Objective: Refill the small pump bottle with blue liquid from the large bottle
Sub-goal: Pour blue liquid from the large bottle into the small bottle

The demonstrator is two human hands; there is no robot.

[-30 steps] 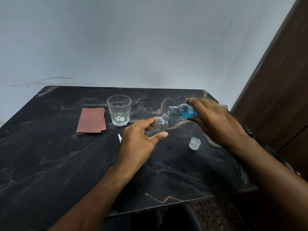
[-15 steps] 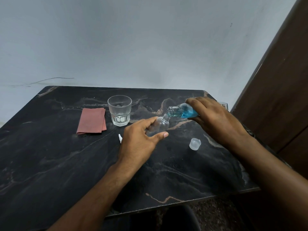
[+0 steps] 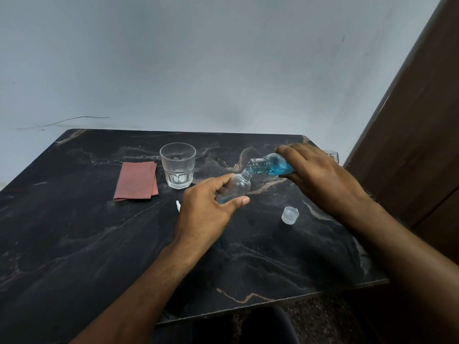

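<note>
The small bottle (image 3: 236, 188) (uncapped) is gripped by the left hand (image 3: 207, 209); the tilted large bottle (image 3: 272, 165) is gripped by the right hand (image 3: 320, 177), mouths nearly touching.

Open tabletop near and left; clutter toward the far middle

The tabletop (image 3: 74, 244) lies bare along its near and left parts. A glass (image 3: 177, 165) beside a folded cloth (image 3: 136, 181) blocks the far middle; a loose cap (image 3: 289, 215) sits right; a wooden panel (image 3: 417, 145) walls the right edge.
</note>
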